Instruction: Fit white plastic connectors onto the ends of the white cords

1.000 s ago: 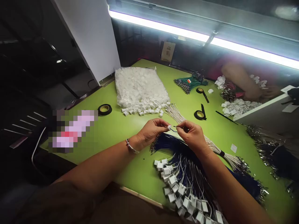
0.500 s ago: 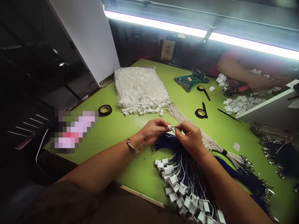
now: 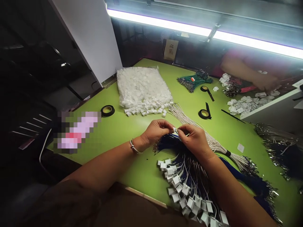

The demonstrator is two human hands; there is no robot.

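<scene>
My left hand (image 3: pixel 157 130) pinches a small white connector (image 3: pixel 174 129) above the green table (image 3: pixel 123 132). My right hand (image 3: pixel 193 137) is closed in a pinch right against it, holding a thin wire at the connector. Under both hands lies a bundle of dark blue wires (image 3: pixel 170 143). A bundle of white wires (image 3: pixel 208 138) runs diagonally behind my right hand. Near the front edge lies a heap of wires with white connectors fitted (image 3: pixel 187 195).
A clear bag of white connectors (image 3: pixel 142 85) with loose ones spilled (image 3: pixel 146 109) sits at the back. Black tape rolls (image 3: pixel 107 110) (image 3: pixel 204 113) lie left and right. Green wires (image 3: pixel 193 80) lie far back. Another person's arm (image 3: pixel 246 74) works at the far right.
My two hands have come together: the wire end in my right hand has closed the gap to the connector in my left. The other person's arm has shifted.
</scene>
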